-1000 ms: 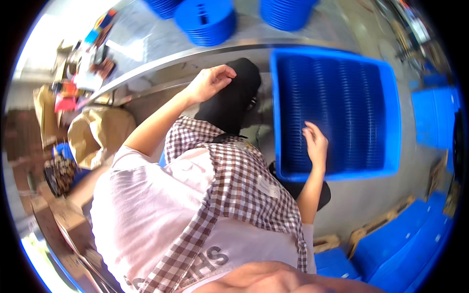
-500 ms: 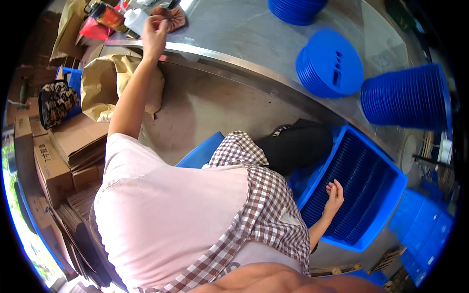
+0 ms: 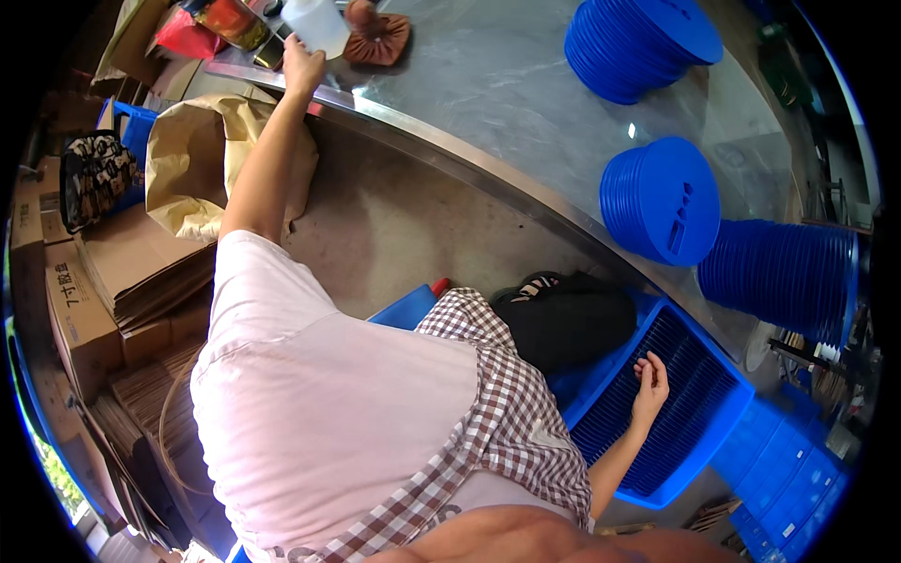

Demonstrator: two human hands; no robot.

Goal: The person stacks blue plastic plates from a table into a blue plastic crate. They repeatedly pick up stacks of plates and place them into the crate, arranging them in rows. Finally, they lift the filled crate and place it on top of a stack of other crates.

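My left hand (image 3: pixel 302 70) reaches out to the near edge of the metal table, its fingers drawn together. Their tips come up to a small dark and gold box (image 3: pixel 272 49) and the base of a translucent white bottle (image 3: pixel 316 26); what they grip, if anything, is too small to make out. Right of the bottle sits a brown gathered fabric pad (image 3: pixel 377 45) with a rounded knob on top. My right hand (image 3: pixel 651 389) hovers over a blue crate (image 3: pixel 706 460) packed with rows of thin dark blue discs (image 3: pixel 690 389). Its fingers are loosely bent and apart, with nothing visible in them.
Stacks of blue discs (image 3: pixel 671 202) stand along the right of the metal table (image 3: pixel 488 70). A jar (image 3: pixel 230 21) and a red packet (image 3: pixel 188 36) lie at its far left. Below are an open paper sack (image 3: pixel 178 178) and flattened cartons (image 3: pixel 150 258). Blue crates (image 3: pixel 779 469) stand lower right.
My view has turned, shifting the table things in the picture. My left hand has gone from beside the brown pad to the bottle's left side. My right hand stays over the crate.
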